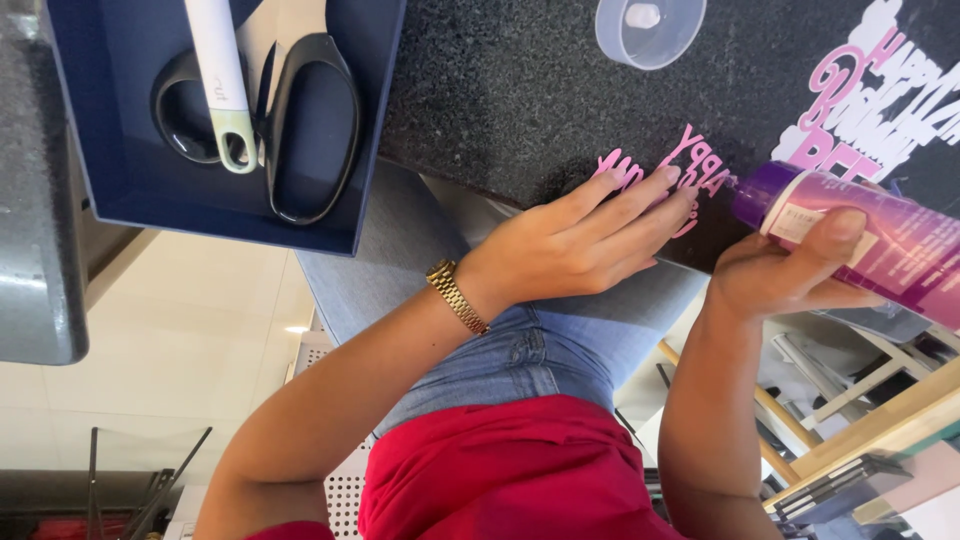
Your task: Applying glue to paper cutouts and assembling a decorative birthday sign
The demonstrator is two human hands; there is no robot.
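The left hand, wearing a gold watch, lay flat with fingers extended, unclenched, pressing a pink paper cutout of letters against the dark speckled tabletop. The right hand gripped a purple glue bottle, nozzle touching the cutout. Farther off sat a larger pink-and-white cutout, a clear plastic cap, and a navy box containing black scissors and a white-handled tool.
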